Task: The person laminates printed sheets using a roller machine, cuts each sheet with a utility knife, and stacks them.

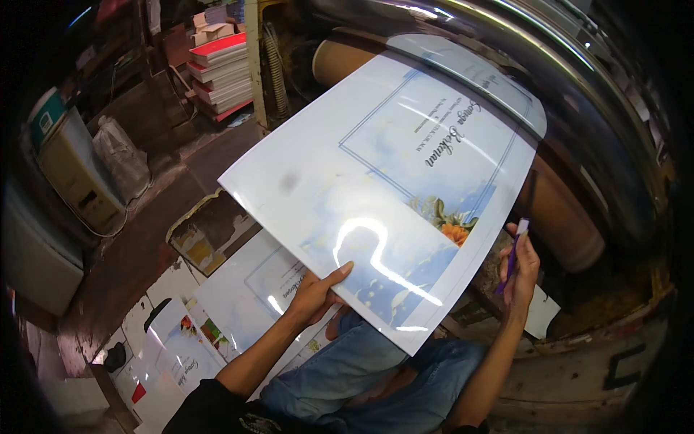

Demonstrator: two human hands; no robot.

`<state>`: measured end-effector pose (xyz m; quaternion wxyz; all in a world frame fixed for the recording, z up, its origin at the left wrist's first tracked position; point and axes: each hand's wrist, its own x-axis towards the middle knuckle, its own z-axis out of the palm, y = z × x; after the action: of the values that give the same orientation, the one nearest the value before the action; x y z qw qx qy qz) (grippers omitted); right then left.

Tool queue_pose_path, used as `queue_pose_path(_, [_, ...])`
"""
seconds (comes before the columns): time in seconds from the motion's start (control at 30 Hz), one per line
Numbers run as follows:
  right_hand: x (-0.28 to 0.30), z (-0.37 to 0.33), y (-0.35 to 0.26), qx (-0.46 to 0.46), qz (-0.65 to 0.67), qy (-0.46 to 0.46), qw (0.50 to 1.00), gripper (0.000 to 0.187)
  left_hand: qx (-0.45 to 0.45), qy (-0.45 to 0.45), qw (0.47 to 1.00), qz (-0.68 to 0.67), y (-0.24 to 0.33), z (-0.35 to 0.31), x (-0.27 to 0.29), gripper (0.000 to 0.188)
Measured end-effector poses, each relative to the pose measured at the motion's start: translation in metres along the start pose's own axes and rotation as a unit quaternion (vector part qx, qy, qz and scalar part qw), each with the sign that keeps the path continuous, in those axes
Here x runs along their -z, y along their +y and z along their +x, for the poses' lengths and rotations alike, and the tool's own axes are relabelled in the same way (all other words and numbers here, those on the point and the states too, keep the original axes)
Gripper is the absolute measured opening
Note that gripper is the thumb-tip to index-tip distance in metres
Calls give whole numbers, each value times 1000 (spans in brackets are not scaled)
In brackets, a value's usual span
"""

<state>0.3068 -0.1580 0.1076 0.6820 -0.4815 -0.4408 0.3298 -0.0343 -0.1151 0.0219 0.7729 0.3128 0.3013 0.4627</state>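
One large polished metal roller (557, 79) is seen across the upper right, with a brown cylindrical roll (567, 220) set below it. A glossy white-and-blue printed sheet with an orange flower (383, 166) is held at a slant in front, far end curved at the roller; whether that end is nipped can't be told. Similar printed sheets (242, 286) are laid out lower left. Near-left edge of the big sheet is pinched by the left hand (316, 298), thumb on top. A slim purple tool with a pale end (511, 262) is gripped by the right hand (522, 275), just beside the sheet's right edge; tool type can't be confirmed. Light, even tension should be applied, creasing at the thumb avoided, tool tip kept off the gloss.
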Motion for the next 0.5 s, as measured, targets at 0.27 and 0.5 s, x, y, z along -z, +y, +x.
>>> queue_pose_path(0.27, [19,34,18,-39,84,226,970,40,39,21,998,-46,-3,-11,19,48])
queue_pose_path(0.5, [4,48,8,-42,29,213,976,43,43,94,995,-4,-5,-15,31,42])
